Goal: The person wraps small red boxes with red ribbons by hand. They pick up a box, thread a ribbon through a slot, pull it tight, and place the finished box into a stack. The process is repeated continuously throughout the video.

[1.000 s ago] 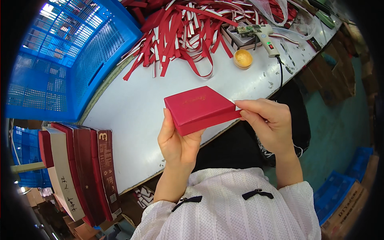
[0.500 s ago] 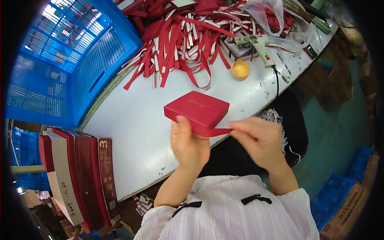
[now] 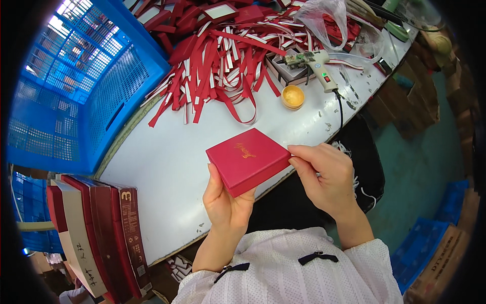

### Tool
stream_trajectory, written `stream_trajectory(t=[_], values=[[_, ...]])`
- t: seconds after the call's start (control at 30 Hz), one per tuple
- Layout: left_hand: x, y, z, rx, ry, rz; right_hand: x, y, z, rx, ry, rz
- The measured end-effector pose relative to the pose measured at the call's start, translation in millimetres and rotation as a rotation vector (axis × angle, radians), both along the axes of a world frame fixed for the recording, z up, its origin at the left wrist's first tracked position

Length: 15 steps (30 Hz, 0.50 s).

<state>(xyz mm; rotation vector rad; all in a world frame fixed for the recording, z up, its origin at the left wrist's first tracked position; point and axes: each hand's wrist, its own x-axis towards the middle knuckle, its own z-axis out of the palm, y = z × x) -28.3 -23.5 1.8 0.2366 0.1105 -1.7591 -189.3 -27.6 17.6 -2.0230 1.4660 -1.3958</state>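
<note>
A flat red gift box with gold lettering on its lid is held above the table's front edge. My left hand supports it from below, thumb against its left side and the other fingers mostly hidden underneath. At the box's right corner, my right hand is closed, with thumb and forefinger pinching there. Whether a strip end lies between those fingertips is hidden. Beyond the box, a pile of red and white strips spreads over the white table.
A glue gun with a black cord lies past a small yellow cup. A large blue crate stands at left, above upright red boxes and cartons. More red boxes are heaped at the back; a clear plastic bag sits beside them.
The box has turned and tilted, showing more of its lid. The red strip that stretched from its front corner to my right hand no longer shows as a loose length.
</note>
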Motion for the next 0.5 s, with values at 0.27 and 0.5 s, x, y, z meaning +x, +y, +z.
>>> stream_trajectory(t=[0.27,0.5], values=[[15.7,0.4,-28.7,-0.144,0.105,-0.089,-12.4,4.7,-0.1,0.361,-0.639,0.065],[8.5,-1.7,-35.4,-0.054,0.004,-0.279,-11.8,13.5,-9.2,0.327,-0.62,0.223]])
